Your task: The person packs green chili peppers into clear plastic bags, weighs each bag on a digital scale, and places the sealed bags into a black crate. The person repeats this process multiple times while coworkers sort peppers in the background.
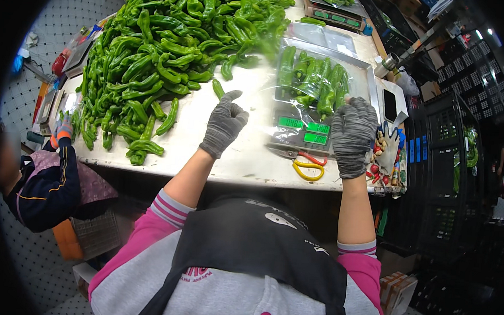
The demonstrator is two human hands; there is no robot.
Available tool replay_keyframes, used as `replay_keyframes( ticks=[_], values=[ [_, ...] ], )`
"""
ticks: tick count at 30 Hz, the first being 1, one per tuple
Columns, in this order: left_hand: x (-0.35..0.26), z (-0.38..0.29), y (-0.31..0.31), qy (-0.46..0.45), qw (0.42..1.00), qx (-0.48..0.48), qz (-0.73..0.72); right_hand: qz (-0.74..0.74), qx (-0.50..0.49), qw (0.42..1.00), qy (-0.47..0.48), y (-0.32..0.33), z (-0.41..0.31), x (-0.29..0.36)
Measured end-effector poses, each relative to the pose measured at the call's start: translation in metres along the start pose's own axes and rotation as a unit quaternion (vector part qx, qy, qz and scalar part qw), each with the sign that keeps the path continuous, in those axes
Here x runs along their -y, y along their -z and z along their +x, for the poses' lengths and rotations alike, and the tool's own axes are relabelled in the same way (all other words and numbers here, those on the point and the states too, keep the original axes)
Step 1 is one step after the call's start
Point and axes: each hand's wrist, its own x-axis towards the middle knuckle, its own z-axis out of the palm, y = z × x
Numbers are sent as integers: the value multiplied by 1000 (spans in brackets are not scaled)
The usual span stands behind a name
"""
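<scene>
Both my hands wear grey knit gloves. My left hand (226,124) is over the white table, fingers partly curled, just below a single green pepper (217,89); it holds nothing that I can see. My right hand (354,137) is at the lower right of a clear plastic bag of green peppers (313,81), its fingers bent at the bag's edge; whether they grip the plastic is unclear. The bag lies on the metal tray of a digital scale (370,84) with lit green displays. A large heap of green peppers (154,62) covers the table's left and back.
Scissors with red and yellow handles (307,171) lie below the scale. At right are a phone (389,105), a light glove (390,149) and a metal-topped bottle (387,64). Another scale (336,17) stands behind. A co-worker's gloved hand (63,129) is at far left. Black crates (444,167) stand right.
</scene>
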Motion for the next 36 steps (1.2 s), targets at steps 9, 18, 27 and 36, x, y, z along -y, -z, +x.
replay_keyframes(
  ticks=[9,18,27,36],
  values=[
    [96,47,44,97,936,-120,318,332,-17,919,-210,19,-49,23],
    [110,80,17,277,954,-102,-46,372,146,917,-16,24,-61,84],
    [-71,-72,-21,-229,939,234,103,601,72,746,-278,2,-45,112],
    [-73,1,-18,-372,780,72,497,583,188,670,-419,49,-64,42]
  ],
)
